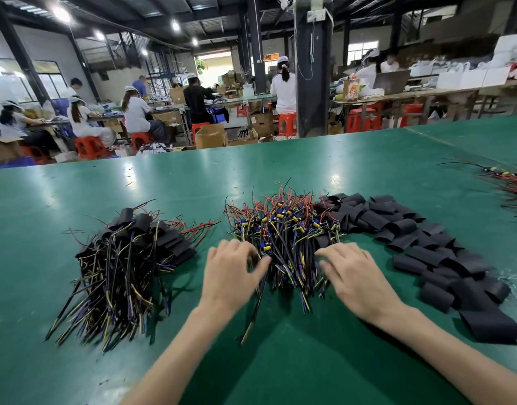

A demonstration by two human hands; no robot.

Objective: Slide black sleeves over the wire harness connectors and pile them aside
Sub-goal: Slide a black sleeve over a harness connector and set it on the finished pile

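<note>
Green table (pixel 105 185) — red stools (pixel 287 124), cardboard boxes (pixel 210 135).

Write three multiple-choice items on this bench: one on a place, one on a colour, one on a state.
1. The loose black sleeves lie where? A. left of the bare harness pile B. right of it C. on the floor
2. The table top is A. green B. grey C. white
3. The left hand and right hand A. each hold a sleeve B. hold scissors C. are at the bare harness pile, holding no sleeve
Answers: B, sleeves spread rightward from the bare pile; A, the glossy surface is green; C, both are at the wires, no sleeve in either.
</note>
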